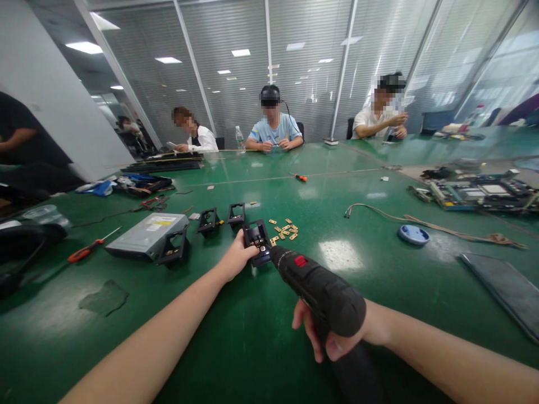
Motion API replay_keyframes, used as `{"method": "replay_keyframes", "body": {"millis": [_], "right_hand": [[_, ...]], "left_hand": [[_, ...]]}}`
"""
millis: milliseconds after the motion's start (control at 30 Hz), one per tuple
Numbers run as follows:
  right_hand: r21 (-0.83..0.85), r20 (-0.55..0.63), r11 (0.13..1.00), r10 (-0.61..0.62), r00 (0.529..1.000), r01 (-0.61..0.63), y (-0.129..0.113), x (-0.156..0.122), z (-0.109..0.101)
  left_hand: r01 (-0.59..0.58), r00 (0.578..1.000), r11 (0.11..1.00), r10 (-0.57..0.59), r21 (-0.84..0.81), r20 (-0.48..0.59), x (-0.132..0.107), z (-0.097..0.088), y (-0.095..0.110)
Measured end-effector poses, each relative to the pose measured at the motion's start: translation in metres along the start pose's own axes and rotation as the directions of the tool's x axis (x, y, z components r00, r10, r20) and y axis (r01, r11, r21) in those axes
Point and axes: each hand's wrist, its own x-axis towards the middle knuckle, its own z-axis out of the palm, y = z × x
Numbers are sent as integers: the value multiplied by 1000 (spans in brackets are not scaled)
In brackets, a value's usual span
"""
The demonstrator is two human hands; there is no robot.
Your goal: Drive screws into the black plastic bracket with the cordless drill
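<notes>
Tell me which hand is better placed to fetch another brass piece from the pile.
Left, probably. The left hand grips only the black bracket, right beside the brass pieces. The right hand is wrapped around the power screwdriver.

Two bare forearms of the camera wearer enter the frame from the lower edge, one from seven o'clock and one from four o'clock. Neither arm shows a sleeve: no cuff or fabric appears anywhere along their visible length. The left hand (pixel 236 257) wears no glove, ring or watch, and its wrist carries no strap or band. The right hand (pixel 324 336) is likewise ungloved, with the fingers that show bare of rings, and its wrist is also free of any watch or bracelet. No tattoos, plasters or markings show on either arm. Upper arms, shoulders and clothing lie outside the picture.
</notes>
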Motion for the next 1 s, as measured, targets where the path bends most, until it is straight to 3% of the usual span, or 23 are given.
{"method": "replay_keyframes", "body": {"millis": [333,600,1000], "right_hand": [[-104,15,994,28,999,-27,1,-2,-6],[-57,-1,998,7,1000,-7,-4,-4,-2],[-28,-2,1000,6,1000,-6,-10,-7,2]], "left_hand": [[8,1000,1000,-8,-30,24,3,-1,-5],[0,1000,1000,-1,22,14,1,-1,-2],[16,1000,998,-15,-63,17,5,0,-7]]}}
